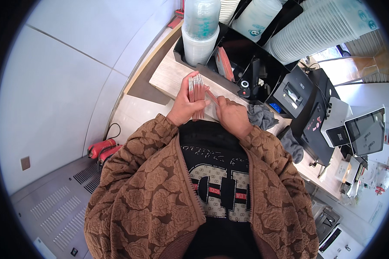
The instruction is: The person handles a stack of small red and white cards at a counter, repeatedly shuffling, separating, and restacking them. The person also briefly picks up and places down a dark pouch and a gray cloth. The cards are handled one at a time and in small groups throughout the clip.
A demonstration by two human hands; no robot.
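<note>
My left hand (182, 106) grips a stack of thin red-and-white flat pieces (197, 97), edges up, with the thumb pressed across the near side. They look like packets or folded cards; which of these I cannot tell. Just to the right, my right hand (232, 116) pinches a thin red strip-like piece (212, 96), whose far end reaches the left fingers. Both hands are in front of my body, at the counter's near edge. A similar red stack (225, 64) leans in the black organizer (210, 72) beyond them.
Stacked plastic cups (201, 45) stand at the organizer's left; tall cup stacks (314, 30) lean behind it. A grey cloth (262, 116) lies right of my right hand. Further right are a black machine (293, 92) and a screen terminal (364, 131). Red fire extinguishers (101, 148) are on the floor left.
</note>
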